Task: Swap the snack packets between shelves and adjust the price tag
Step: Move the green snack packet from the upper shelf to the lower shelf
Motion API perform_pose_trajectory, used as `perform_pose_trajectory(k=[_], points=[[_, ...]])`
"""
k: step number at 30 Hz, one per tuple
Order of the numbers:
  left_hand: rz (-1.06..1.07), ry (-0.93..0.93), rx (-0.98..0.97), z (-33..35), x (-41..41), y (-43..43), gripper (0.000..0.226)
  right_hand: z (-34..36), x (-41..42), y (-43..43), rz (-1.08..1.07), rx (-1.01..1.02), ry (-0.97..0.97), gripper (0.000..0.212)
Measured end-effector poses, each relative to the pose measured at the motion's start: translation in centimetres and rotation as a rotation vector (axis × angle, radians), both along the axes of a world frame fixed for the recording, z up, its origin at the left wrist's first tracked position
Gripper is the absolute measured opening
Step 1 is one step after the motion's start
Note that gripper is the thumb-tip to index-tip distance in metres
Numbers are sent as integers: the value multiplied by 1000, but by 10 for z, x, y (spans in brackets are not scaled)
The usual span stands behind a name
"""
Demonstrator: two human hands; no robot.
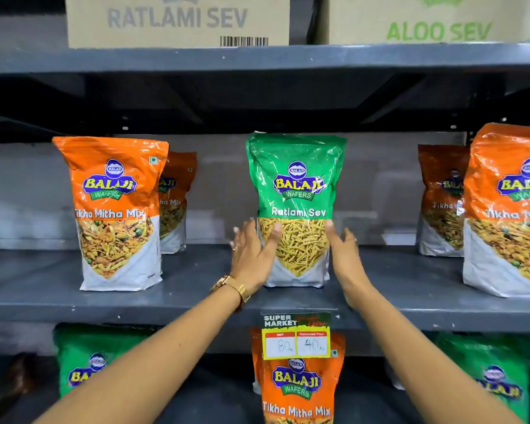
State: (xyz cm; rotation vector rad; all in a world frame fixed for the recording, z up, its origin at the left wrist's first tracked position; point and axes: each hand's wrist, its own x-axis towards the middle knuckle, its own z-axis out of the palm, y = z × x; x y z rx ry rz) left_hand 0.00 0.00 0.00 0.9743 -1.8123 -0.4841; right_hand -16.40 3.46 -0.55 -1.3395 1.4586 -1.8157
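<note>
A green Ratlami Sev packet [296, 191] stands upright in the middle of the upper shelf [196, 298]. My left hand [253, 255] touches its lower left side, thumb on the front. On the packet's lower right edge rests my right hand [344, 255], fingers spread. An orange Tikha Mitha Mix packet [297, 390] stands on the lower shelf directly below. A yellow price tag [296, 338] reading 80 and 40 hangs from the upper shelf's front edge, over that orange packet.
Orange Tikha Mitha Mix packets stand at the left [117, 209] and right [508, 209] of the upper shelf, with more behind them. Green packets [86, 359] sit on the lower shelf at both sides. Cardboard boxes [178, 19] rest on the top shelf.
</note>
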Motion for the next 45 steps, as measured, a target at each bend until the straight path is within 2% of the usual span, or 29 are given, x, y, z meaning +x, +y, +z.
perform_pose_trajectory(k=[2,3,5,7,9,11,12,16,19,23,26,32,36,45], points=[[-115,124,101,-5,-5,-1,87,-9,-6,-8,130,60,-104,97],[-153,140,148,-8,-4,-3,78,-11,-9,-9,188,72,-106,90],[-217,174,235,-14,-1,-11,89,-14,-14,-10,262,54,-106,62],[-260,236,311,-18,2,-17,101,-16,-16,-12,288,33,-119,44],[-282,256,319,-18,4,-15,87,-18,-13,-9,307,18,-96,37],[-300,214,305,-20,4,-14,73,-19,-12,-6,315,12,-73,41],[-306,191,298,-22,3,-16,72,-20,-12,-6,313,10,-66,42],[-295,174,265,-25,5,-15,73,-22,-13,0,307,-9,-37,22],[-304,156,244,-25,12,-9,82,-21,-12,8,297,-10,10,28],[-287,93,201,-27,23,9,82,-23,-11,23,251,22,106,59],[-220,41,133,-31,32,30,88,-26,-1,43,201,20,164,68],[-227,195,45,-47,50,86,67,-41,31,96,172,-143,124,52],[-236,202,57,-62,68,108,59,-58,47,122,180,-189,118,43],[-206,310,167,-121,107,126,64,-95,83,145,150,-177,289,57]])
